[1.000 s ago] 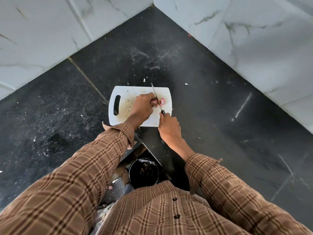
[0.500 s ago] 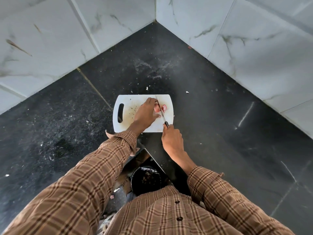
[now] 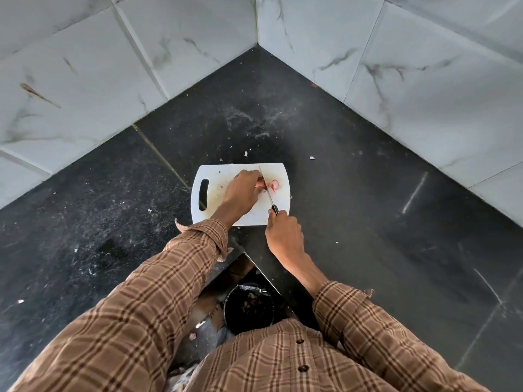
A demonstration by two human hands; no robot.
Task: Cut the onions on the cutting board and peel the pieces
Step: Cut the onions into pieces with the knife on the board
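Note:
A white cutting board (image 3: 215, 172) with a handle slot on its left lies on the black counter. My left hand (image 3: 243, 190) curls over a pink onion (image 3: 259, 184) in the board's middle and holds it down; most of the onion is hidden under the fingers. My right hand (image 3: 283, 236) grips the black handle of a knife (image 3: 267, 190) at the board's near edge. The blade runs away from me and stands in the onion just right of my left fingers. A cut pink onion piece (image 3: 275, 184) lies right of the blade.
The black counter (image 3: 368, 222) meets white marble wall tiles in a corner (image 3: 257, 46) behind the board. Small white scraps (image 3: 312, 158) lie past the board. A dark round bin (image 3: 249, 306) with peels sits below the counter edge, near my body.
The view has tilted and the board sits lower in frame. The knife stays in the onion, and the cut piece right of the blade now lies further apart from it.

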